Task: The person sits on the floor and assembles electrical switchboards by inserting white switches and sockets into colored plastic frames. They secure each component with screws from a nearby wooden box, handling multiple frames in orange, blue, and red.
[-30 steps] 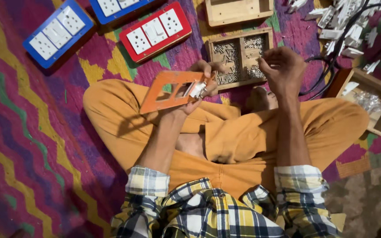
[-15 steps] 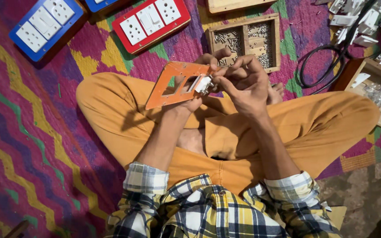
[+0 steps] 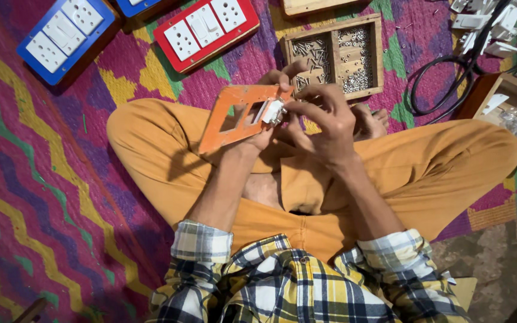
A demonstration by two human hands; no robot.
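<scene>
An orange plate (image 3: 240, 116) with rectangular cut-outs is held above the lap, gripped from beneath by the left hand (image 3: 264, 128). A small white switch part (image 3: 273, 112) at its right end is pinched by the right hand (image 3: 324, 116) with fingers closed. Beyond lie a wooden screw box (image 3: 333, 57), a red switchboard (image 3: 206, 27) and a blue switchboard (image 3: 64, 36) on the zigzag mat (image 3: 37, 179).

On the zigzag-patterned woven mat (image 3: 43, 197) lie a blue switch board (image 3: 64, 36), a red switch board (image 3: 206, 27), a divided wooden screw tray (image 3: 335, 57) and a black coiled cable (image 3: 444, 84) towards the far edge.
</scene>
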